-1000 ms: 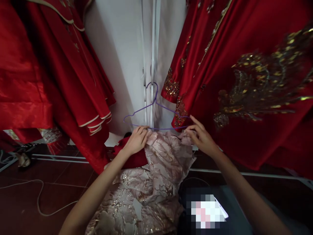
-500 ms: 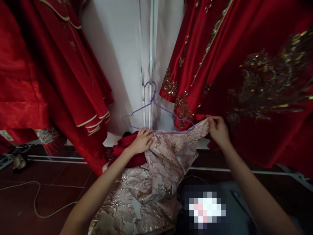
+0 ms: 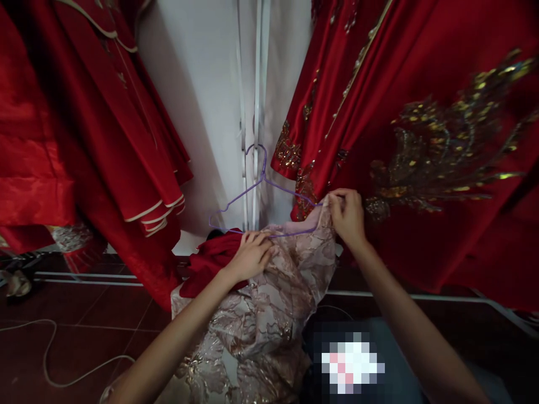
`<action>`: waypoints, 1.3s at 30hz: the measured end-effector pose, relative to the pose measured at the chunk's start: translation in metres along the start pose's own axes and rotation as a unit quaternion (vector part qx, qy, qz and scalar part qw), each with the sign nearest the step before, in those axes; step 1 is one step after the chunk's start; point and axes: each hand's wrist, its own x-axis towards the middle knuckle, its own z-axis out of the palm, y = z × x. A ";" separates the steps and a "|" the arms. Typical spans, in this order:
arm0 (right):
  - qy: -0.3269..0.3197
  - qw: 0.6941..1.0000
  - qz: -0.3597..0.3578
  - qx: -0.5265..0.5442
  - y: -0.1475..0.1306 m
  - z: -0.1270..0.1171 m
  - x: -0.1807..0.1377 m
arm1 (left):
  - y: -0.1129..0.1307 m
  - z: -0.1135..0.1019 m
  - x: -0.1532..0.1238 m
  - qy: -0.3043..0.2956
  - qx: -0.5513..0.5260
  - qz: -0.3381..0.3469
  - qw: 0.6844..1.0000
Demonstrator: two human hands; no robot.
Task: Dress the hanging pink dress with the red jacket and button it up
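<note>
A pale pink dress (image 3: 290,286) with a gold floral pattern hangs down in front of me, with dark red cloth (image 3: 214,255) beside its upper left part. A thin purple hanger (image 3: 246,193) stands upright above it, its hook near the white rack post. My left hand (image 3: 252,255) is closed over the dress's upper edge by the hanger's lower bar; its fingertips are partly hidden. My right hand (image 3: 348,217) pinches the dress's upper right corner at the hanger's right end, which the cloth now covers. The hanger's left end is bare.
Red garments (image 3: 138,151) with pale piping hang on the left. More red garments (image 3: 421,235) with gold embroidery hang on the right. Low white rails (image 3: 362,294) run above the dark tiled floor (image 3: 101,314), where a pale cable (image 3: 53,359) lies. Shoes (image 3: 17,283) stand far left.
My right hand has moved left and slightly up, drawing the dress's corner over the hanger's right end. My left hand stays at the upper edge, slightly lower in view.
</note>
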 end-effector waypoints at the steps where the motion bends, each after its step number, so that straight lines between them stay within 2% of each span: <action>1: -0.013 1.000 -0.002 -0.003 -0.007 0.005 0.001 | 0.006 0.002 0.002 0.002 -0.020 0.002 1.000; 4: -0.076 0.997 0.003 0.022 -0.021 0.014 0.000 | 0.014 0.002 0.006 0.019 -0.072 -0.019 0.997; 7: -0.108 0.993 0.010 0.039 -0.024 0.015 -0.003 | -0.002 -0.007 0.005 0.050 -0.118 -0.039 0.991; 9: -0.103 0.994 0.017 0.038 -0.023 0.011 -0.002 | -0.028 -0.017 -0.003 0.103 -0.123 -0.063 0.985; 11: -0.095 0.994 0.021 0.040 -0.021 0.008 0.002 | -0.061 -0.025 -0.016 0.186 -0.081 -0.143 0.969; 12: -0.092 0.995 0.021 0.042 -0.021 0.007 0.004 | -0.079 -0.028 -0.024 0.205 -0.055 -0.195 0.958; 15: -0.097 0.994 0.020 0.050 -0.020 0.006 0.011 | -0.123 -0.032 -0.048 0.179 -0.045 -0.290 0.939; 18: -0.103 0.993 0.020 0.057 -0.017 0.008 0.014 | -0.147 -0.029 -0.062 0.168 -0.056 -0.319 0.931; 25: -0.108 0.993 0.021 0.051 -0.015 0.005 0.017 | -0.155 -0.023 -0.065 0.185 -0.118 -0.293 0.931; 30: -0.114 0.992 0.020 0.047 -0.013 0.003 0.020 | -0.160 -0.033 -0.063 0.194 -0.094 -0.295 0.931; 34: -0.115 0.992 0.025 0.052 -0.012 0.005 0.019 | -0.154 -0.048 -0.040 0.171 -0.080 -0.291 0.938; 39: -0.120 0.988 0.030 0.093 -0.013 0.007 0.014 | -0.131 -0.065 -0.003 0.184 -0.191 -0.202 0.943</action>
